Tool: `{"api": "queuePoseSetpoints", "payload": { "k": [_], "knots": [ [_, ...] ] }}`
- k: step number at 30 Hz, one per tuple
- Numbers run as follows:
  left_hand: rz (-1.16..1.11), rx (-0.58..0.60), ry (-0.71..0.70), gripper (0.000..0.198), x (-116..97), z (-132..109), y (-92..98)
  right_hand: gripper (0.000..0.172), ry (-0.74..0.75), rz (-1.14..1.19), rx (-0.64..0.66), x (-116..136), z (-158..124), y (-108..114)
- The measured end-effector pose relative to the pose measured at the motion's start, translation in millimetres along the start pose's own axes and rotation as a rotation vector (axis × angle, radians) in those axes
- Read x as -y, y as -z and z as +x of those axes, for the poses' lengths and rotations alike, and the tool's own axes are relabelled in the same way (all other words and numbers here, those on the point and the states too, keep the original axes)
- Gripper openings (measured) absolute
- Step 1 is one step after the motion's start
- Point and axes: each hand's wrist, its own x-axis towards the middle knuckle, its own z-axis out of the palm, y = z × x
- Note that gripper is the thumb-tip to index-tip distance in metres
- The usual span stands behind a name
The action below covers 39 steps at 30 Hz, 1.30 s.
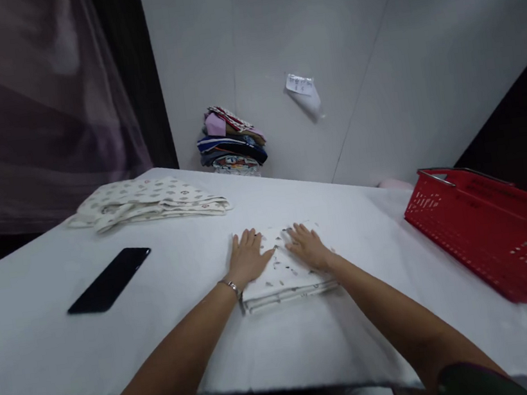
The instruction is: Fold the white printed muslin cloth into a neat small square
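A white cloth with a small scattered print (283, 276) lies folded into a thick, layered rectangle near the front of the table. My left hand (248, 258) rests flat on its left side, fingers stretched forward. On its right side my right hand (308, 248) lies flat too, fingers slightly spread. Both palms touch the top layer, and neither hand grips anything. The far edge of the folded cloth is partly covered by my fingers.
Another printed cloth (148, 203) lies loosely folded at the back left of the white table (206, 354). A black phone (110, 280) is nearer on the left. A red basket (496, 231) stands at the right edge. Stacked clothes (231, 140) sit beyond the table by the wall.
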Motion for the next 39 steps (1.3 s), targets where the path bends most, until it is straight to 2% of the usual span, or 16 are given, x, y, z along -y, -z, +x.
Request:
{"api": "queuePoseSetpoints", "payload": {
  "k": [2, 4, 6, 9, 13, 16, 19, 21, 23, 26, 29, 31, 33, 36, 39],
  "knots": [
    [0.014, 0.001, -0.006, 0.069, 0.2, 0.2, 0.1, 0.064, -0.085, -0.044, -0.065, -18.6, 5.0, 4.5],
    [0.023, 0.007, -0.009, 0.07, 0.0, -0.8, 0.0, 0.064, -0.159, -0.054, -0.07, -37.6, 8.5, 0.8],
    [0.028, 0.013, -0.01, 0.071, -0.7, -2.3, 0.1, 0.063, -0.172, -0.023, -0.062, -50.8, 10.9, -6.8],
    [0.04, 0.011, -0.008, 0.07, -2.8, -3.1, 2.5, 0.065, -0.159, 0.052, -0.065, -56.7, 12.4, -10.7],
    [0.005, 0.077, 0.011, 0.067, -4.8, 2.0, 15.4, 0.066, -0.195, 0.326, -0.106, -60.3, 1.1, 5.5],
    [-0.082, 0.159, 0.077, 0.066, -5.7, 0.6, 30.2, 0.069, -0.242, 0.539, -0.169, -73.6, -23.1, 14.9],
    [-0.1, 0.137, 0.02, 0.068, -7.8, -19.7, 38.2, 0.072, -0.264, 0.617, -0.177, -86.0, -54.5, 7.8],
    [-0.063, 0.099, -0.092, 0.066, -9.9, -41.3, 36.4, 0.072, -0.235, 0.572, -0.191, -88.1, -72.5, -4.3],
    [-0.043, 0.092, -0.14, 0.06, -12.2, -60.8, 31.4, 0.071, -0.18, 0.493, -0.218, -85.6, -84.6, -16.2],
    [-0.07, 0.124, -0.09, 0.055, -15.3, -75.1, 27.0, 0.07, -0.145, 0.488, -0.247, -80.8, -91.7, -21.5],
    [-0.1, 0.101, -0.037, 0.054, -16.6, -79.0, 30.3, 0.066, -0.204, 0.656, -0.261, -82.5, -93.9, -10.2],
    [-0.107, 0.031, -0.036, 0.055, -14.9, -85.4, 33.6, 0.061, -0.324, 0.785, -0.25, -86.7, -96.3, -0.5],
    [-0.087, -0.028, -0.111, 0.058, -10.6, -96.5, 35.0, 0.052, -0.437, 0.866, -0.187, -90.5, -98.9, 6.6],
    [-0.028, -0.014, -0.296, 0.063, -1.1, -112.9, 33.3, 0.036, -0.498, 0.881, -0.053, -91.9, -99.0, 13.4],
    [0.016, -0.011, -0.395, 0.058, 6.2, -119.1, 32.2, 0.031, -0.558, 0.873, 0.053, -88.7, -93.0, 20.9]
  ]
}}
